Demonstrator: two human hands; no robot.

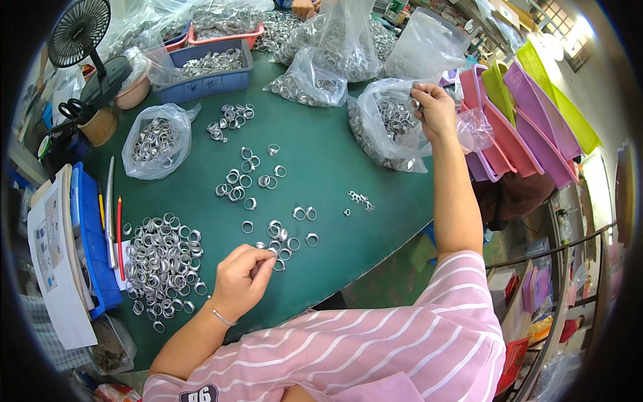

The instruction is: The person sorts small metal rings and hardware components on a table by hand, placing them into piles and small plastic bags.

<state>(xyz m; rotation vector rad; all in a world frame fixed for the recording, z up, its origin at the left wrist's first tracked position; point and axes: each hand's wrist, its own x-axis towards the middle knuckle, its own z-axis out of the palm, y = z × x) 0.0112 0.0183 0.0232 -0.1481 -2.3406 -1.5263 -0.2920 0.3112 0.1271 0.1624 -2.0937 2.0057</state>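
My left hand is low over the green table, thumb and forefinger pinched together at the edge of a small group of silver-coloured metal rings. Whether a ring is between those fingertips is hidden. Up at the right, my right hand is raised over an open clear plastic bag full of rings, with a metal ring gripped in its fingers. Left of my left hand lies a large heap of rings. Looser rings are scattered farther up, and small linked metal pieces lie to the right.
Another ring-filled bag stands at the left, near a ring mandrel, a red pencil and a blue tray. A blue-grey bin and a fan are behind. Stacked plastic baskets lean at right. A co-worker's hand shows at the top.
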